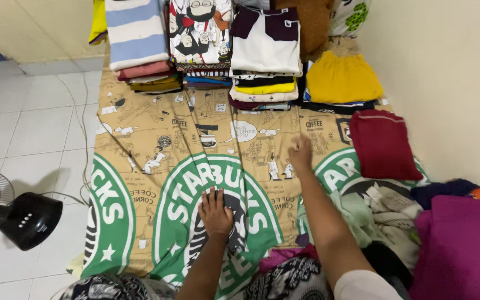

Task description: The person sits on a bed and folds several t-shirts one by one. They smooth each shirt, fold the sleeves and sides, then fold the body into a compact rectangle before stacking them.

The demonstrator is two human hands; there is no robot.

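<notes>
Currently both hands rest on the printed sheet [156,161], a tan cloth with green round emblems and cartoon drawings, spread flat over the floor; the left hand [215,212] lies palm down, fingers spread and flat, gripping nothing, on a green emblem near the sheet's near edge; the right hand [300,153] is stretched further out, fingers loosely curled against the cloth near the sheet's middle, and whether it pinches any fabric I cannot tell; no garment lies in the bare middle of the sheet, so the step in hand reads as smoothing or clearing the work area between items; along the far edge sit 4 stacks of folded clothes [262,61], with a yellow folded piece [343,78] and a dark red folded garment [383,143] to the right by the wall; the unfolded heap [384,211] sits just right of the right forearm, with a magenta cloth [462,250] beside it; judging from this, the next move calls for the right hand to reach to the heap and draw 1 piece onto the flat middle; a black floor fan [6,214] stands on the white tiles to the left, well apart.
</notes>
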